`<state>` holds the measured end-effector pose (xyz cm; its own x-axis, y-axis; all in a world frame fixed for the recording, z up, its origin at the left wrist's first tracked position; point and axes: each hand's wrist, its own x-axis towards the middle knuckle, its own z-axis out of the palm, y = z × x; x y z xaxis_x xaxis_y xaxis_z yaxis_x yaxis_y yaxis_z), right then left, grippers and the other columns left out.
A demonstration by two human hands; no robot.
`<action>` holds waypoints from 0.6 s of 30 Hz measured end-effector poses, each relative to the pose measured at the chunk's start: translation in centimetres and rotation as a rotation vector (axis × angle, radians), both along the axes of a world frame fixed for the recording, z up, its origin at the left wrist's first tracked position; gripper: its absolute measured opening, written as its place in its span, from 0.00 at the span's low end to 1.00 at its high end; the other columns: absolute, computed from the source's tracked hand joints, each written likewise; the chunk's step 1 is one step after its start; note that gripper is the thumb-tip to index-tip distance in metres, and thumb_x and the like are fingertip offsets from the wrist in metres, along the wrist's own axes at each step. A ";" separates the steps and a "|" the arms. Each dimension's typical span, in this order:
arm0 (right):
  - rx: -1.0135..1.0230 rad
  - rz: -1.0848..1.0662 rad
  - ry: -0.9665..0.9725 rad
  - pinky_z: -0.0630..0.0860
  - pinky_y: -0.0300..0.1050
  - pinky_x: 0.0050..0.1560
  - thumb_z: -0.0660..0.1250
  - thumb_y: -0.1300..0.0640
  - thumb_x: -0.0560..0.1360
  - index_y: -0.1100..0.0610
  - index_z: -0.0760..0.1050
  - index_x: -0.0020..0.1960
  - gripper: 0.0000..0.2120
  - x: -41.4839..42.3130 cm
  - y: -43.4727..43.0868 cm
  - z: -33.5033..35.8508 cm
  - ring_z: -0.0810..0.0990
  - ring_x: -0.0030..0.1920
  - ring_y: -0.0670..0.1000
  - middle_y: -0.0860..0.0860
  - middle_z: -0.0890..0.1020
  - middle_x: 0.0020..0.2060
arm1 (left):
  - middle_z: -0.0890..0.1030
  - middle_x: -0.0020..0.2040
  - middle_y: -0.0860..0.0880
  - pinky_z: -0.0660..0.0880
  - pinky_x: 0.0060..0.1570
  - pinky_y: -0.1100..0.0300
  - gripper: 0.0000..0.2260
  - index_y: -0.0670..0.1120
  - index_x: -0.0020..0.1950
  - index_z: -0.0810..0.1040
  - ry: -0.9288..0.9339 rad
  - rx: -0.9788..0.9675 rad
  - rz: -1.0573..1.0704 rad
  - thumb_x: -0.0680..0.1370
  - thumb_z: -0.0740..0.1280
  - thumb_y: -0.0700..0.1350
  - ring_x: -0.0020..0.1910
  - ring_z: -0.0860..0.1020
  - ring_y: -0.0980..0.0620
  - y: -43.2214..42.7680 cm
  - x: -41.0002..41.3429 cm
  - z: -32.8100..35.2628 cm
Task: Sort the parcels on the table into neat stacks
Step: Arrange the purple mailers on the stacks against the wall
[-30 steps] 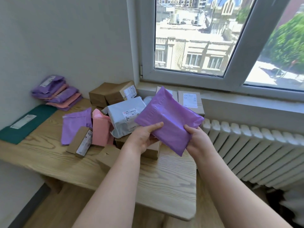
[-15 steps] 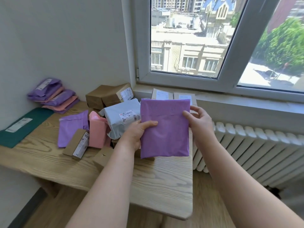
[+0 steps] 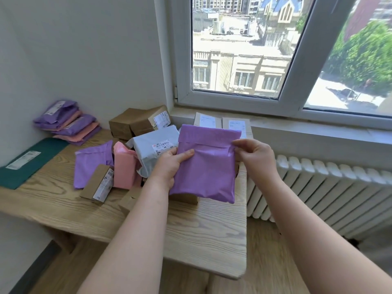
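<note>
we see the left hand [image 3: 169,164] gripping the left edge of a purple parcel [image 3: 207,172], thumb laid across its front; the fingers behind it are hidden. the right hand [image 3: 254,158] pinches the parcel's right edge just under the folded flap, the other fingers loosely curled. the parcel is held upright above the worktop [image 3: 201,236], its plain side facing us, and we cannot see any label on it.

behind the parcel much is covered. a brown box [image 3: 186,199] shows only as a strip under its lower edge, and another box [image 3: 128,201] is half hidden by the left forearm. a grey parcel [image 3: 152,143] leans just behind the left hand; its label print is too small to read. two pale boxes [image 3: 233,124] at the window sill show only their tops above the flap.

to the left, a pink parcel [image 3: 124,168] stands against a second purple mailer [image 3: 93,162], with a small labelled carton [image 3: 96,184] in front of them. two brown cartons [image 3: 135,123] sit at the back by the wall. well apart in the far corner is a stack of purple and pink mailers [image 3: 67,124], and a flat green parcel [image 3: 29,164] runs off the left edge of view. a white radiator [image 3: 328,194] stands beside the worktop under the window [image 3: 244,49].
</note>
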<state>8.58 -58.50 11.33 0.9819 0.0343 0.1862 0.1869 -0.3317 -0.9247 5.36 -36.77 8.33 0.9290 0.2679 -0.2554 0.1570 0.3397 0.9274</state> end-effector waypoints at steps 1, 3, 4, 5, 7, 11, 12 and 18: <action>0.004 0.002 -0.006 0.81 0.53 0.56 0.69 0.62 0.74 0.47 0.85 0.45 0.11 0.1 -0.1 0.0 0.85 0.47 0.49 0.44 0.86 0.41 | 0.85 0.52 0.41 0.78 0.57 0.46 0.10 0.44 0.55 0.83 -0.001 0.007 -0.011 0.74 0.74 0.39 0.51 0.82 0.42 0.1 0.0 0.0; -0.010 -0.018 -0.025 0.80 0.56 0.55 0.70 0.59 0.74 0.47 0.85 0.43 0.09 0.3 -0.2 0.1 0.84 0.46 0.49 0.44 0.86 0.40 | 0.85 0.54 0.41 0.78 0.59 0.46 0.13 0.43 0.59 0.83 -0.005 0.003 -0.040 0.75 0.72 0.39 0.52 0.82 0.42 0.1 -0.1 0.1; -0.023 -0.034 -0.034 0.80 0.56 0.54 0.69 0.59 0.75 0.48 0.84 0.43 0.08 0.4 -0.3 0.0 0.84 0.45 0.50 0.45 0.86 0.39 | 0.84 0.54 0.41 0.79 0.57 0.48 0.13 0.43 0.61 0.82 -0.006 -0.005 -0.054 0.76 0.71 0.37 0.51 0.82 0.42 0.0 -0.2 0.2; -0.035 -0.054 -0.041 0.80 0.56 0.53 0.69 0.58 0.75 0.48 0.83 0.42 0.07 0.5 -0.4 0.1 0.83 0.44 0.50 0.46 0.85 0.39 | 0.85 0.54 0.41 0.80 0.54 0.50 0.14 0.42 0.62 0.81 -0.007 -0.008 -0.068 0.77 0.70 0.36 0.49 0.83 0.43 0.0 -0.3 0.3; -0.019 -0.092 -0.036 0.80 0.57 0.52 0.68 0.57 0.77 0.50 0.81 0.41 0.07 0.9 -0.6 0.1 0.83 0.44 0.53 0.49 0.84 0.39 | 0.85 0.52 0.41 0.81 0.50 0.51 0.13 0.42 0.61 0.81 -0.005 0.000 -0.099 0.77 0.68 0.35 0.47 0.84 0.44 -0.1 -0.4 0.5; 0.016 -0.144 0.003 0.80 0.54 0.44 0.64 0.58 0.79 0.50 0.77 0.41 0.09 1.1 -0.5 -0.6 0.78 0.37 0.52 0.51 0.81 0.38 | 0.85 0.52 0.41 0.80 0.50 0.49 0.12 0.43 0.61 0.81 0.005 0.029 -0.128 0.77 0.69 0.36 0.48 0.84 0.43 -0.6 -0.4 0.4; -0.008 -0.155 -0.002 0.77 0.51 0.43 0.64 0.58 0.79 0.49 0.76 0.40 0.10 1.1 -0.5 -0.8 0.77 0.37 0.50 0.50 0.81 0.37 | 0.85 0.51 0.41 0.81 0.48 0.50 0.12 0.42 0.60 0.81 0.010 0.038 -0.121 0.77 0.69 0.36 0.46 0.84 0.43 -0.7 -0.4 0.4; -0.314 -0.129 -0.168 0.73 0.47 0.54 0.67 0.60 0.77 0.54 0.79 0.49 0.04 0.5 -0.1 -1.0 0.78 0.51 0.54 0.48 0.74 0.47 | 0.85 0.45 0.43 0.81 0.42 0.54 0.09 0.42 0.51 0.80 0.033 0.116 -0.031 0.73 0.74 0.35 0.39 0.83 0.47 -0.9 -0.8 -0.3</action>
<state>9.10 -58.55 10.37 0.9385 -0.0066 0.3451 0.2657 -0.6244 -0.7345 4.52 -37.71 8.06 0.9289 0.2690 -0.2545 0.1963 0.2250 0.9544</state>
